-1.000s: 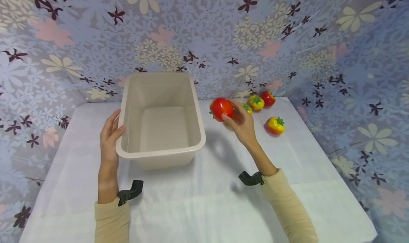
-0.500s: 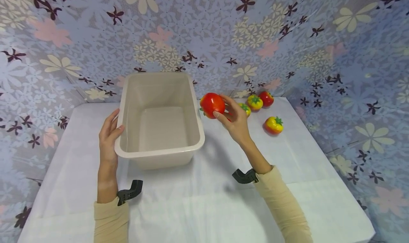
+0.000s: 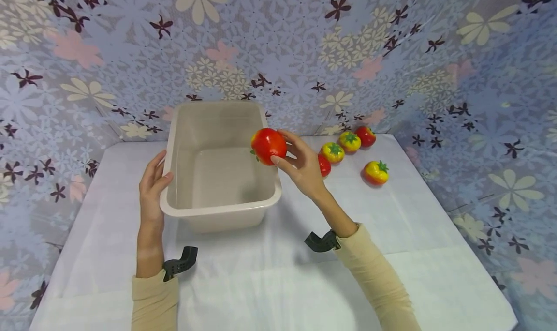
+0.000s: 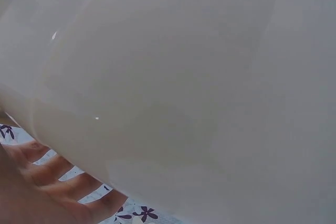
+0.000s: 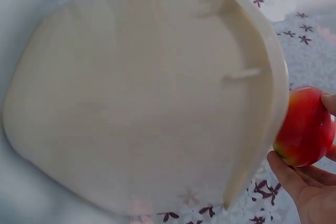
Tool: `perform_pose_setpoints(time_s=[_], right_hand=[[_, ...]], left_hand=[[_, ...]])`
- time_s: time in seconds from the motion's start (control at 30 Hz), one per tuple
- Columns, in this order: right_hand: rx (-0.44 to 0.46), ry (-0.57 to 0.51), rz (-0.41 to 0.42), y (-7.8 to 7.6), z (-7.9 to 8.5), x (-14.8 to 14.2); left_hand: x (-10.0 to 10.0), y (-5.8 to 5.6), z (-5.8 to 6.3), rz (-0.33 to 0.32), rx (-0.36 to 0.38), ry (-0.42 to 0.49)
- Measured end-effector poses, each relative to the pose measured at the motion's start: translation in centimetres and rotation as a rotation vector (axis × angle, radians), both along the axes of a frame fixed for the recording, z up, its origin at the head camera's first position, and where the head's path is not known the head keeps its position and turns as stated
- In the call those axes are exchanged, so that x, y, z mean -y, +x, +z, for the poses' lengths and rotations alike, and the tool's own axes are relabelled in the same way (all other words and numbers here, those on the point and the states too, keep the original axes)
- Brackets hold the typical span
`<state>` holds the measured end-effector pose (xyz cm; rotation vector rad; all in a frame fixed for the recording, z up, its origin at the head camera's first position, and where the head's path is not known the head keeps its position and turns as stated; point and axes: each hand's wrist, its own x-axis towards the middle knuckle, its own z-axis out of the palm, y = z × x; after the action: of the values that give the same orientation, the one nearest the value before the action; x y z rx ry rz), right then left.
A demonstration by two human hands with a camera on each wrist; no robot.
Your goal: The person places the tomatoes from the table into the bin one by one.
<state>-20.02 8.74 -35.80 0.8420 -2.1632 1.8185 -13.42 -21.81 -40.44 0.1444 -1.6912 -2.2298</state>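
Your right hand [image 3: 301,169] grips a red tomato [image 3: 268,144] between thumb and fingertips, holding it in the air just over the right rim of the beige tub [image 3: 219,210]. The tub sits left of centre on the table [image 3: 270,282], toward its far edge.

Your left hand [image 3: 153,188] lies against the tub's left wall, fingers straight, thumb at the rim, steadying it rather than clasping it.

Step in hand, as I judge it: carrying the tomato into the tub; it is at the rim, not yet inside. The next move would call for bringing it clear past the rim, lowering it toward the bare floor, then loosening the fingers.

Four more tomatoes lie near the table's far right corner: a red one [image 3: 324,165] just behind your right hand, two yellow-red [image 3: 332,152] [image 3: 350,141], one red [image 3: 366,135]. A fifth [image 3: 376,172] lies apart, nearer the right edge.
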Motion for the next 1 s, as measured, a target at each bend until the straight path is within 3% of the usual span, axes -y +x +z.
perform_pose_setpoints(time_s=[0.4,0.67,1.0], right_hand=[[-0.050,0.026,0.071,-0.2,-0.7,1.7],[-0.062,0.141,0.046,-0.2,-1.6,2.2],[-0.073,0.191,0.036,-0.2,-1.9,2.5]], left_hand=[[-0.2,0.1,-0.2,-0.002,-0.016,0.039],[-0.2,0.2,-0.3,0.001,-0.024,0.038],[-0.2,0.0,-0.2,0.007,-0.020,0.046]])
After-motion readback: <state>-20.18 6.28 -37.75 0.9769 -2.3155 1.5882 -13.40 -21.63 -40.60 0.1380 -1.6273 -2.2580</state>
